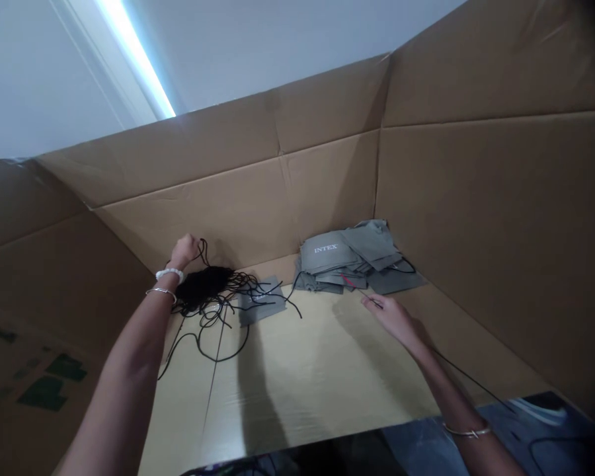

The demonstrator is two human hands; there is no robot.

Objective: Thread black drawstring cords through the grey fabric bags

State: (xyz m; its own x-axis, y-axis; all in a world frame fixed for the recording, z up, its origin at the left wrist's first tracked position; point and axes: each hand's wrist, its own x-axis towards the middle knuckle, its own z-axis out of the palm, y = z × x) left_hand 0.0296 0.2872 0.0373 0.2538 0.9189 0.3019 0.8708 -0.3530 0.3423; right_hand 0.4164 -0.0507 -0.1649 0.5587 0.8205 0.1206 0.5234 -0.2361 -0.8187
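Inside a large cardboard box (476,218), my left hand (184,251) is raised at the back left, its fingers closed on a black cord from the tangled bundle of black cords (209,289) below it. My right hand (394,317) lies low on the box floor, fingers pinched on a thin tool with a red end (351,283), and a black cord (469,378) trails back along my forearm. Its tip points at a pile of grey fabric pouches (357,258), the top one printed INTEX. One single grey pouch (260,301) lies beside the cord bundle.
Tall cardboard walls stand close on the left, back and right. The pale box floor (297,377) stretches between my arms. Green print marks the left wall (44,390). A ceiling light strip (133,53) shows above the box.
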